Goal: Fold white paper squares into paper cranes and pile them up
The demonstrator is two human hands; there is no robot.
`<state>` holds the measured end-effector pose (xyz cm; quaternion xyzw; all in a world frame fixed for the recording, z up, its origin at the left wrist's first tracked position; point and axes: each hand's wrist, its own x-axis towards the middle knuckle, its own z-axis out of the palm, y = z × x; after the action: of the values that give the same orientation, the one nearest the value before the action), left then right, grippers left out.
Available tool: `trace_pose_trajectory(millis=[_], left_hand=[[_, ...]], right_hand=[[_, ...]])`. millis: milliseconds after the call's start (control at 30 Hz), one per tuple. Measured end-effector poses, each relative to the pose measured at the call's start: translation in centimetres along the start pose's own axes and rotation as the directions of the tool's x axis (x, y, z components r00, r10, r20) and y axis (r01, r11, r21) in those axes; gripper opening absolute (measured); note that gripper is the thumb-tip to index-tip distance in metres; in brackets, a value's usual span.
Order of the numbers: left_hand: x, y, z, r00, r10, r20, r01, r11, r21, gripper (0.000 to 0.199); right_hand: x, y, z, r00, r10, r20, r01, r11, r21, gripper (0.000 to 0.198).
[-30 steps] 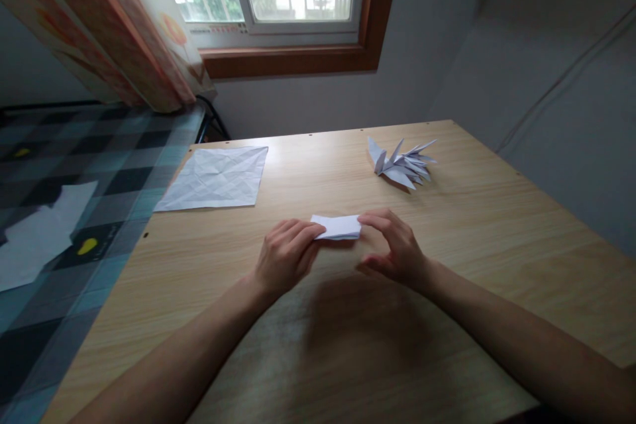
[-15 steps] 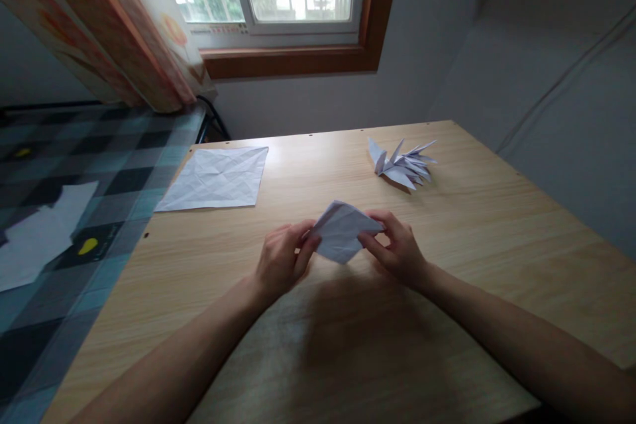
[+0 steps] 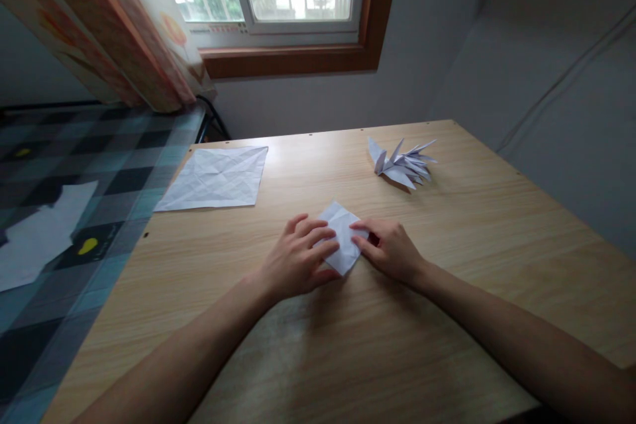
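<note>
Folded paper (image 3: 344, 233), left hand (image 3: 297, 258) on top, right hand (image 3: 394, 248) perhaps pinching

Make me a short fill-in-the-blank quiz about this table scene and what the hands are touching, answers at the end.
1. The left hand and right hand both touch a small folded piece made of ____.
2. In the camera's view, the flat creased sheet lies to the ____ of the spiky folded model.
3. The bright blob on the checked cloth is coloured ____.

Missing words: paper; left; yellow.
</note>
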<state>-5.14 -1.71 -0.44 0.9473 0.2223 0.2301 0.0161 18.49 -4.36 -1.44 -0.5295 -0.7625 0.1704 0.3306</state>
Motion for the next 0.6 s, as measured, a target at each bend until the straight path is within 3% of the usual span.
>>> trace_pose_trajectory(millis=[133, 233, 600], left_hand=[[0.15, 0.01, -0.16, 1.0, -0.029, -0.001, 0.029, 1.0, -0.011, 0.03], [0.34, 0.06, -0.29, 0.999, -0.019, 0.03, 0.02, 0.999, -0.049, 0.026], [0.29, 0.09, -0.08, 0.996, -0.085, -0.02, 0.084, 0.995, -0.06, 0.018]], right_hand=[[0.0, 0.1, -0.31, 0.999, -0.001, 0.039, -0.003, 0.995, 0.104, 0.035], [0.02, 0.2, -0.33, 0.998, -0.045, 0.046, 0.041, 0.996, 0.078, 0.042], [-0.18, 0.08, -0.16, 0.967, -0.249, 0.058, 0.256, 0.951, -0.174, 0.023]])
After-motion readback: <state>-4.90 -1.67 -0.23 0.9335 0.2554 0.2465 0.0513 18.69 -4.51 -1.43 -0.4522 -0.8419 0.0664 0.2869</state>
